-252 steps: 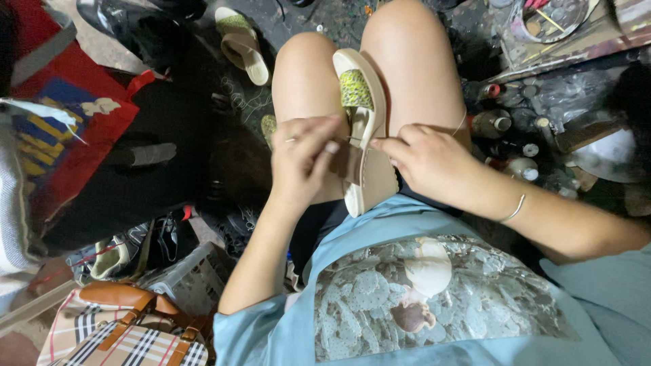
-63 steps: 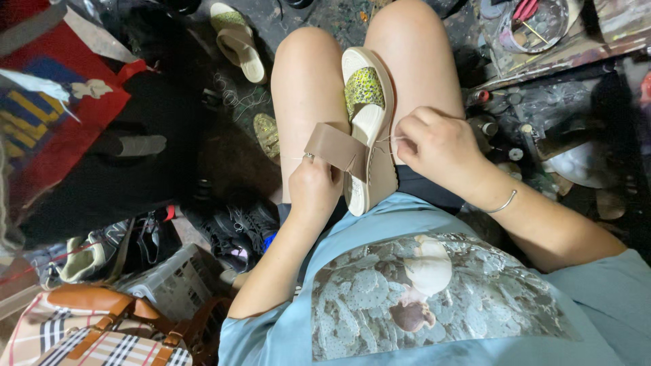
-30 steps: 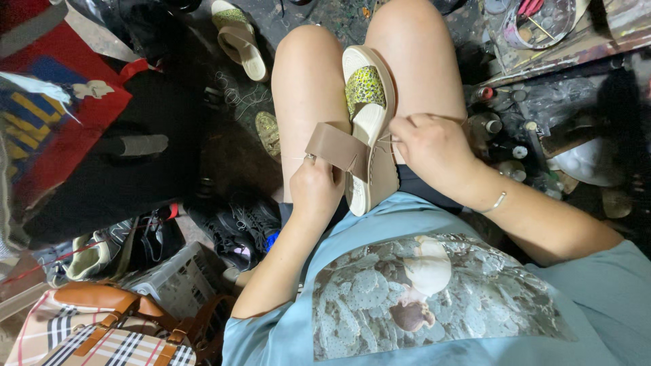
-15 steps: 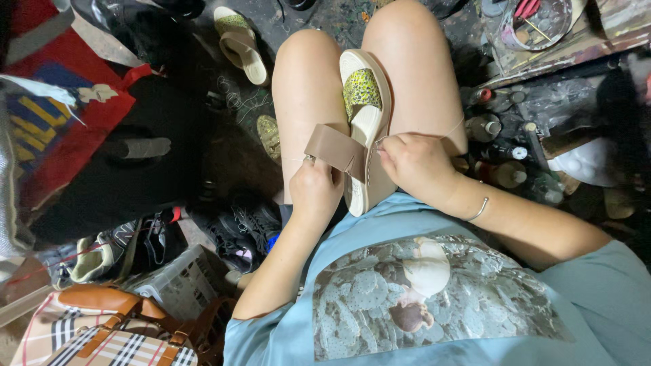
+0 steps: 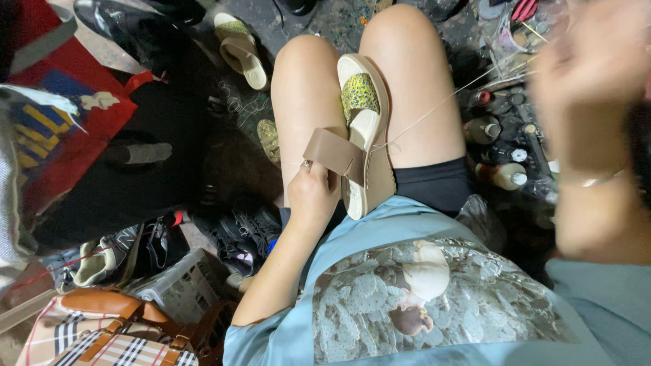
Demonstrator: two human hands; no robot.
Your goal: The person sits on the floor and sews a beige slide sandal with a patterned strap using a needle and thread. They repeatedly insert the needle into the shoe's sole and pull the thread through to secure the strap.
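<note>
Sandal (image 5: 366,135) wedged sole-down between the thighs for steadiness, left hand (image 5: 313,196) pinching its tan strap (image 5: 336,150) aside, right hand (image 5: 588,61) blurred far right, apparently closed on taut thread (image 5: 434,108), grip unclear.

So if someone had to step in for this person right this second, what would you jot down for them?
Left hand: pinches the tan strap of the sandal lying sole-down across the lap.
Right hand: raised high to the right, blurred, drawing a thread taut from the sandal's edge near the strap. Grip not clear.
Done: thread is already anchored in the sandal beside the strap.
Left: strap end looks loose, so the stitching seems unfinished.
Matching sandal lies on the floor ahead.
</note>
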